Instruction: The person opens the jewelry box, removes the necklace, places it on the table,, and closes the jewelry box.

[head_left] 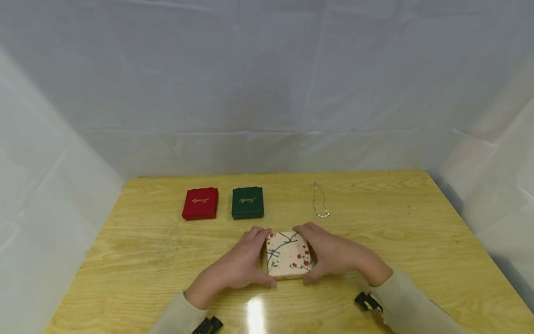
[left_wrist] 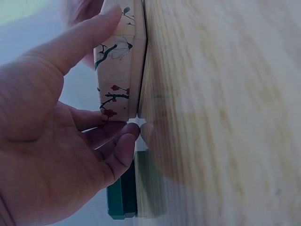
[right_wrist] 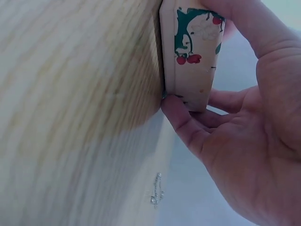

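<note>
A small cream gift box [head_left: 288, 255] with red blossoms and green branches lies flat on the table in front of me. My left hand [head_left: 244, 260] grips its left side, thumb at the near corner and fingertips at the far one. On the opposite side my right hand [head_left: 331, 253] holds it the same way. In the left wrist view the left thumb presses on the patterned side of the box [left_wrist: 115, 77]. The right wrist view has the right fingers curled about the end of the box [right_wrist: 193, 70], close to the wood.
Beyond my hands sit a red box [head_left: 200, 204] and a green box [head_left: 248, 203], both with gold lettering. A silver necklace [head_left: 320, 204] lies stretched out farther right. White sheeting [head_left: 267, 93] walls the wooden table [head_left: 146, 260] at the back and sides.
</note>
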